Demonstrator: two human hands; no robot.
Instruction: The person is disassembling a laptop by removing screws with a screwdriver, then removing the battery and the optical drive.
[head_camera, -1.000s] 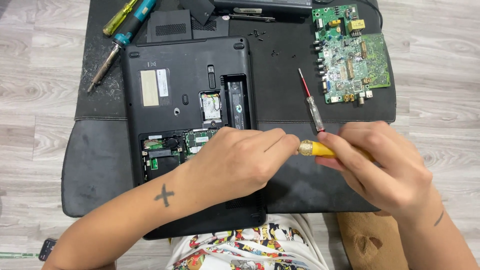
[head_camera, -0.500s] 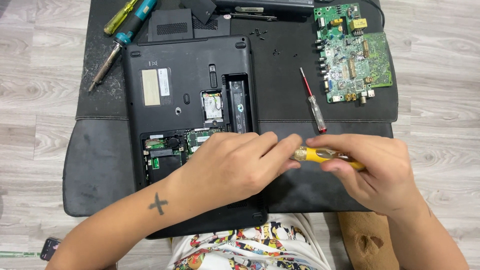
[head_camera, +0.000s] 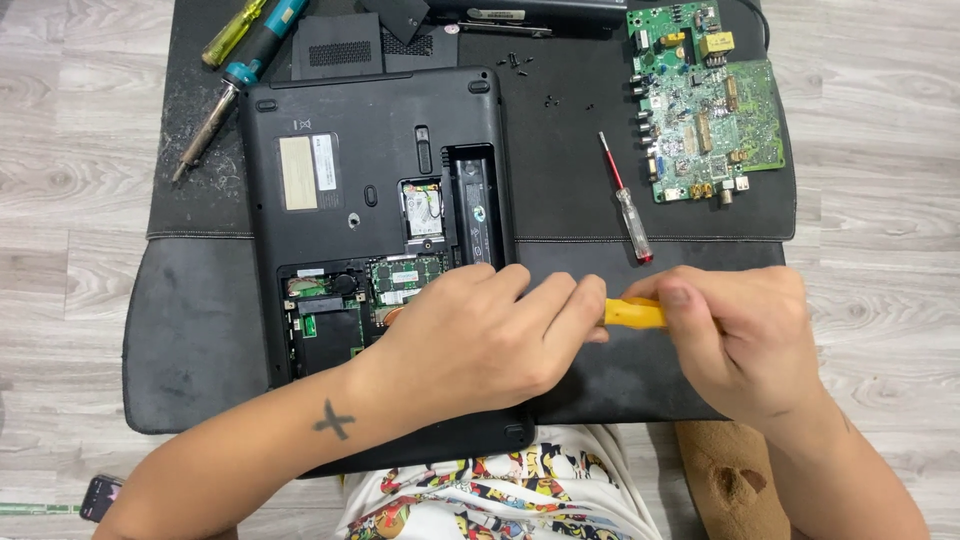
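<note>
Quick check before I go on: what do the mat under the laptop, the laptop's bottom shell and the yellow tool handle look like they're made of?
Mat: looks like black leather or a leather-like sheet, with a soft sheen and a stitched seam.
Laptop shell: matte black, probably moulded plastic, with vents and recessed latches.
Yellow tool handle, held between left hand and right hand: glossy, probably hard plastic.

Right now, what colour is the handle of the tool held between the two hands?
Yellow: the tool handle shows between the left hand and right hand, in the head view.
</note>
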